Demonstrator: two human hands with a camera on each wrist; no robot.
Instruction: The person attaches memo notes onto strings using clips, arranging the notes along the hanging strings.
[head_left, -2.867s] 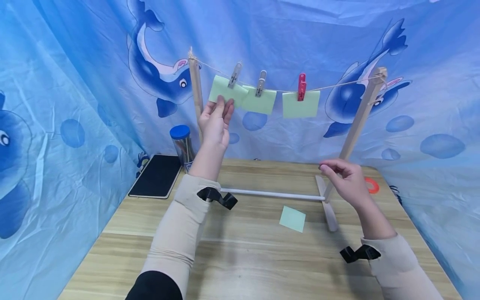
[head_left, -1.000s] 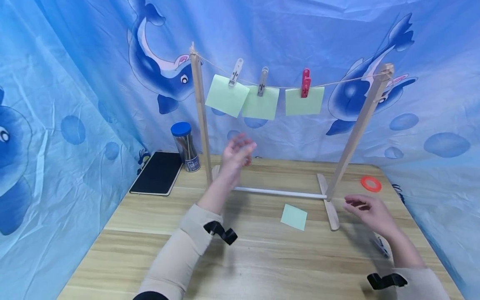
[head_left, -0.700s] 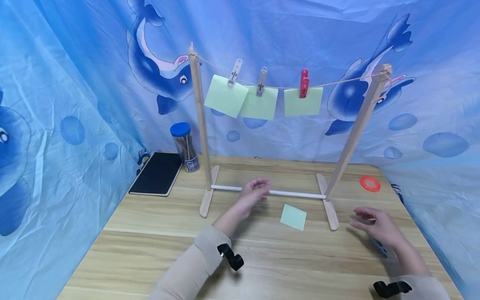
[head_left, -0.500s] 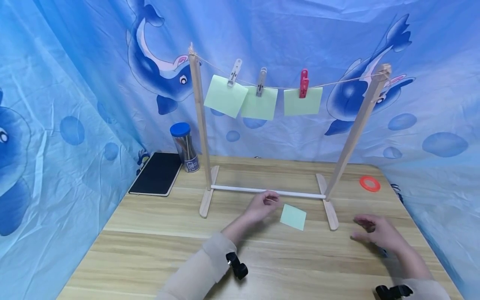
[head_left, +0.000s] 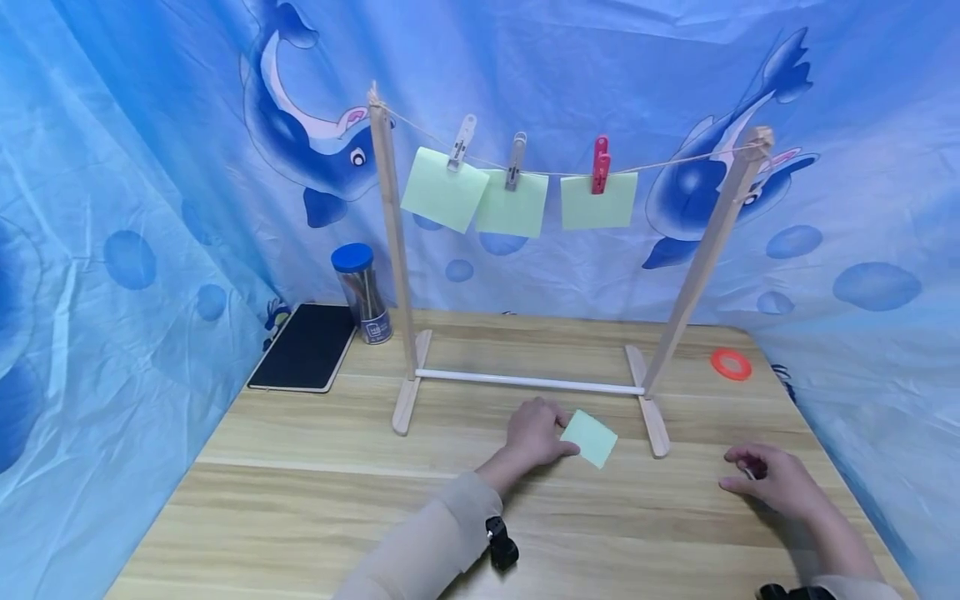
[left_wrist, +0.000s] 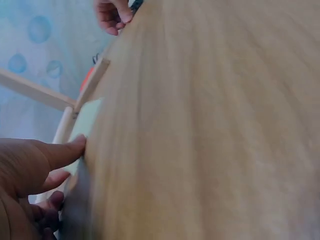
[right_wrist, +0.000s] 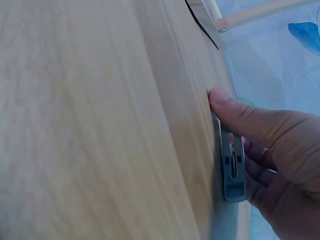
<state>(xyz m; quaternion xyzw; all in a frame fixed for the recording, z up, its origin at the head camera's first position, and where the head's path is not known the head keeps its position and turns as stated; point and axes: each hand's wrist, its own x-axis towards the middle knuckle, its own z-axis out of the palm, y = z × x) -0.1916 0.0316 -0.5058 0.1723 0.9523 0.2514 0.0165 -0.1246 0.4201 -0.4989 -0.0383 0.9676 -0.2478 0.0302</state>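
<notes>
A pale green square sticky note [head_left: 590,438] lies at the front of the rack. My left hand [head_left: 534,433] holds it at its left corner, thumb and fingertips on either side. In the left wrist view the thumb touches the note [left_wrist: 89,116]. My right hand [head_left: 780,482] is low over the right part of the table, thumb and forefinger apart. A grey clothespin [right_wrist: 233,170] lies beside its thumb and fingers in the right wrist view; in the head view the hand hides it. Three green notes hang from the string, on a white clothespin [head_left: 462,143], a grey clothespin [head_left: 515,161] and a red clothespin [head_left: 600,165].
The wooden rack [head_left: 693,271] stands mid-table, its white crossbar [head_left: 528,382] just behind the left hand. An orange ring [head_left: 731,364] lies at the right. A black notebook [head_left: 303,346] and a blue-lidded jar of sticks [head_left: 365,296] are at the left. A dolphin curtain surrounds the table.
My left hand has let go of the leftmost hanging note, come down to the table and taken the lying note, which has turned slightly. The right hand has lowered to the right.
</notes>
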